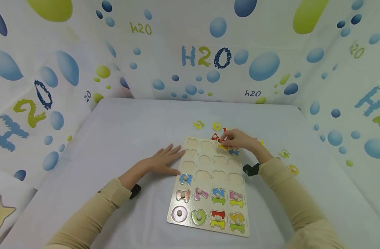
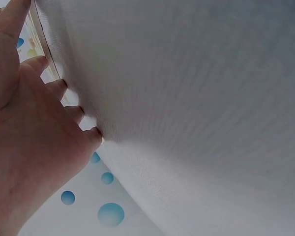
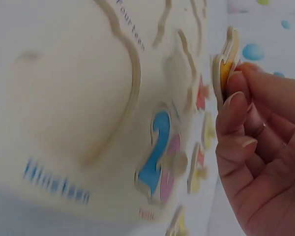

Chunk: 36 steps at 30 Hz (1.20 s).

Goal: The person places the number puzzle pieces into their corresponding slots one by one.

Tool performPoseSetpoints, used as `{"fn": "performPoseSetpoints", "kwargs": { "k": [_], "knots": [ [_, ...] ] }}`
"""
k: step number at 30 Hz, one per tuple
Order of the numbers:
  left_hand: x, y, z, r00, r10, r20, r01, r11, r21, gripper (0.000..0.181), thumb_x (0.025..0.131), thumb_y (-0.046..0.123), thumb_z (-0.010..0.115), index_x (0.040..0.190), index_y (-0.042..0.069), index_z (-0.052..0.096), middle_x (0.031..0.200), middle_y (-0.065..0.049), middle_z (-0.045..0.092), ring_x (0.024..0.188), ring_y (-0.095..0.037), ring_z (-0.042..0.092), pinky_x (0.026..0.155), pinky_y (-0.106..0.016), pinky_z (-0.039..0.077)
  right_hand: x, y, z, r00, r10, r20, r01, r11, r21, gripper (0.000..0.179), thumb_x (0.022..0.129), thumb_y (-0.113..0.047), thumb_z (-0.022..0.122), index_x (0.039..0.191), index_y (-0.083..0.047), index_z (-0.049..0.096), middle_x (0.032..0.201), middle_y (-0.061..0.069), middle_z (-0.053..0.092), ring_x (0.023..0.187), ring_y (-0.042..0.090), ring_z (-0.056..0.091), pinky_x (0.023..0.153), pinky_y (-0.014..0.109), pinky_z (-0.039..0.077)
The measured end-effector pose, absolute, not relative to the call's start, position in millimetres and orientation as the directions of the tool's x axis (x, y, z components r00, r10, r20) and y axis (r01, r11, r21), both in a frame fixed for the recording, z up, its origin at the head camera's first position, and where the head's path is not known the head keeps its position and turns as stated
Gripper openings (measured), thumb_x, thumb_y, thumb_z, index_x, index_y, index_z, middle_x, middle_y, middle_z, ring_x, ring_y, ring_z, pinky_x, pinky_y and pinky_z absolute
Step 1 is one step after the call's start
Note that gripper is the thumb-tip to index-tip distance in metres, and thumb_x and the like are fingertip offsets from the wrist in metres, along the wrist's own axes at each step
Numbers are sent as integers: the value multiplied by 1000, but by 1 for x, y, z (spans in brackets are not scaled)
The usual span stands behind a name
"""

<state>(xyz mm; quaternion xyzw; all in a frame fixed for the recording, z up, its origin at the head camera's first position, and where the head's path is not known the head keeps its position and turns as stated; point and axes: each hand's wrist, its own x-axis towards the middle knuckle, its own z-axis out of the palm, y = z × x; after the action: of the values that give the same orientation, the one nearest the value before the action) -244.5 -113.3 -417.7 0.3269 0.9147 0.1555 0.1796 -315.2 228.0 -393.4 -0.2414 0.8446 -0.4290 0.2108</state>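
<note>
A wooden number puzzle board (image 1: 211, 204) lies on the white table. Over its far end, the right hand (image 1: 238, 139) pinches a number piece (image 3: 226, 73) between thumb and fingers. The piece is yellow-orange on its face and seen nearly edge-on in the right wrist view; its number cannot be read. Close by, a blue and purple number piece (image 3: 157, 152) with a knob is at the board's far right corner. The left hand (image 1: 163, 160) rests with spread fingers at the board's left edge, fingertips touching it. Several knobbed numbers, such as a pink 7 (image 1: 200, 193), fill the near rows.
Loose number pieces lie beyond the board, among them a yellow-green one (image 1: 199, 125) and a yellow one (image 1: 216, 126). To the right are a green piece (image 1: 284, 154) and an orange one (image 1: 293, 169). Patterned cloth walls (image 1: 165, 62) surround the table.
</note>
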Motion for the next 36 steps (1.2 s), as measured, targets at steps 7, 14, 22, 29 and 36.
{"fn": "performPoseSetpoints", "kwargs": {
  "k": [7, 14, 22, 29, 36],
  "knots": [
    [-246, -115, -420, -717, 658, -229, 548, 736, 397, 83, 88, 49, 59, 151, 12, 18, 154, -12, 8, 138, -36, -3, 107, -55, 2, -325, 208, -405, -808, -545, -223, -256, 666, -700, 8, 90, -9, 63, 93, -1, 64, 66, 2, 61, 54, 12, 48, 51, 24, 40],
    [-245, -111, -417, -716, 660, -227, 553, 735, 393, 82, 89, 48, 58, 150, 12, 19, 154, -12, 8, 138, -36, -3, 107, -54, 1, -325, 210, -401, -803, -536, -259, -252, 699, -669, 6, 91, -6, 60, 92, -1, 64, 67, 4, 62, 51, 13, 47, 50, 24, 40],
    [-244, -112, -416, -720, 652, -238, 546, 744, 384, 82, 89, 48, 59, 150, 11, 18, 154, -13, 8, 138, -37, -2, 107, -55, 2, -323, 209, -401, -817, -518, -254, -257, 721, -644, 13, 91, -11, 61, 99, -2, 64, 71, 4, 64, 57, 15, 53, 54, 26, 44],
    [-246, -111, -418, -712, 663, -231, 558, 734, 388, 82, 89, 48, 58, 150, 11, 18, 154, -13, 8, 138, -37, -3, 107, -55, 1, -302, 251, -380, -853, -514, -88, -283, 597, -750, 26, 95, -12, 56, 116, 4, 57, 95, 19, 64, 77, 29, 59, 63, 33, 48],
    [-246, -112, -417, -713, 656, -247, 548, 742, 388, 83, 89, 48, 59, 150, 11, 17, 154, -14, 7, 138, -38, -4, 107, -55, 1, -272, 324, -369, -919, -367, -146, -140, 649, -748, 28, 98, -16, 50, 115, 6, 55, 82, 17, 59, 76, 35, 55, 58, 32, 47]
  ]
}}
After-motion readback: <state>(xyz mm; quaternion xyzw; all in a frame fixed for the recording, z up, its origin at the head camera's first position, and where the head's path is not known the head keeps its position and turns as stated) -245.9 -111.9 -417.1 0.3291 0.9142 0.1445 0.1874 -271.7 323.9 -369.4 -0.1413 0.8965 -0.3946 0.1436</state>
